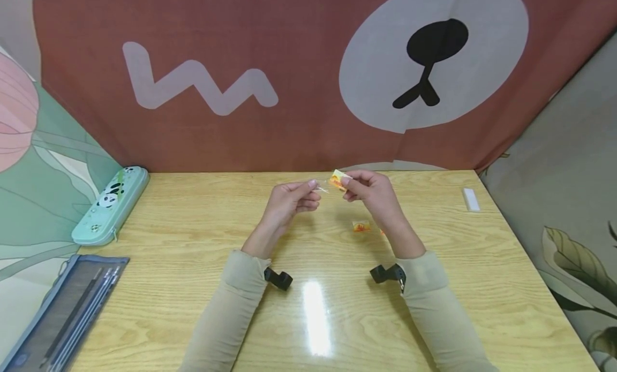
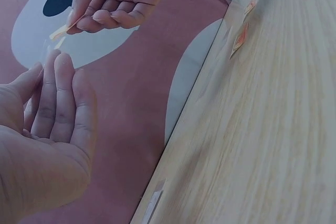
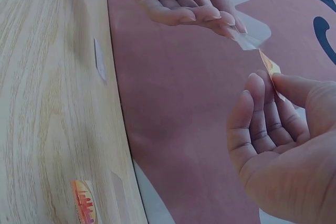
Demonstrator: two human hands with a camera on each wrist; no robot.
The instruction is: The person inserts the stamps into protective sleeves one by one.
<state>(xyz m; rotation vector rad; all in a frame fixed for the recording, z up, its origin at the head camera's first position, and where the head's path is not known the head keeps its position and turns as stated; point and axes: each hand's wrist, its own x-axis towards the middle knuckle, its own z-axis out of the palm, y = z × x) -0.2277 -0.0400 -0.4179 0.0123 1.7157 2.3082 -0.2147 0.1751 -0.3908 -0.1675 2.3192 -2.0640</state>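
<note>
Two hands up over one table [image 1: 193, 297], both busy. Left hand [image 1: 289, 200] pinches one bit of clear film [image 1: 320, 189] between thumb and fingers; right hand [image 1: 371, 192] pinches one orange-and-yellow wrapper [image 1: 338, 180], held just beside the film, above the far side of the table. Can't tell if the two are joined. Two more orange pieces [image 2: 240, 40] lie on the table below the right hand, one mostly hidden behind that arm in the head view. Also counted: one white block [image 1: 471, 199] far right, one mint panda case [image 1: 112, 206] at the left edge, and one blue mesh pouch [image 1: 67, 313] nearer the person, with several pencils inside, too blurry to count.
</note>
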